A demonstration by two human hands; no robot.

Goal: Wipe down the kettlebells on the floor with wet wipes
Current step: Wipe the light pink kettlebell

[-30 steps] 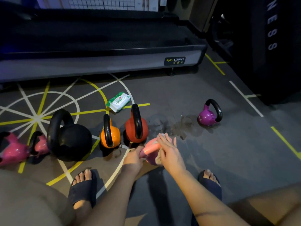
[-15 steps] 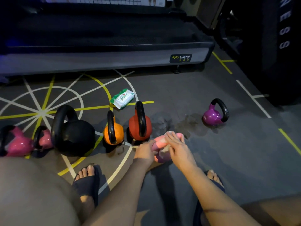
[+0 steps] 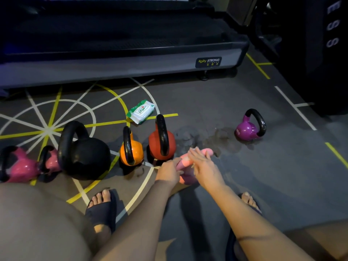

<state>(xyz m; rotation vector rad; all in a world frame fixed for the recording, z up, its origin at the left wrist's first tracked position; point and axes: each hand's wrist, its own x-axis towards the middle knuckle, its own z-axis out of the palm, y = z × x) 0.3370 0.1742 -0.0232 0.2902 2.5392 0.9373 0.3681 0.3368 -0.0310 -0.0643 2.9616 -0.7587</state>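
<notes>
Both my hands meet on the pink-handled kettlebell [image 3: 202, 152], which sits on the floor [image 3: 273, 181] just in front of my feet. On my screen the left hand [image 3: 169, 171] has its fingers curled round the near end of the handle. The right hand [image 3: 205, 164] lies over the handle from the other side, fingers straight and close together, pressing flat. What sits under that palm I cannot make out. The bell's body is mostly hidden beneath both hands.

Going from the left edge, a pink kettlebell [image 3: 20, 167] stands half cut off by the frame, with a second pink kettlebell [image 3: 51, 162] touching or nearly touching it. Next comes the big black kettlebell [image 3: 84, 153], upright with its handle tall. Then the orange kettlebell [image 3: 131, 151] and, just beside it, the red kettlebell [image 3: 162, 142], both with black handles turned edge-on to me.

Behind those two, on a yellow floor line, lies the pack of wet wipes [image 3: 140, 111], flat and tilted. A wet patch [image 3: 212, 137] darkens the floor to the right of the red one. Well apart, farther right, the purple kettlebell [image 3: 248, 127] stands alone. A treadmill [image 3: 120, 70] runs across the back. My feet, in dark slippers [image 3: 102, 211], flank both arms.
</notes>
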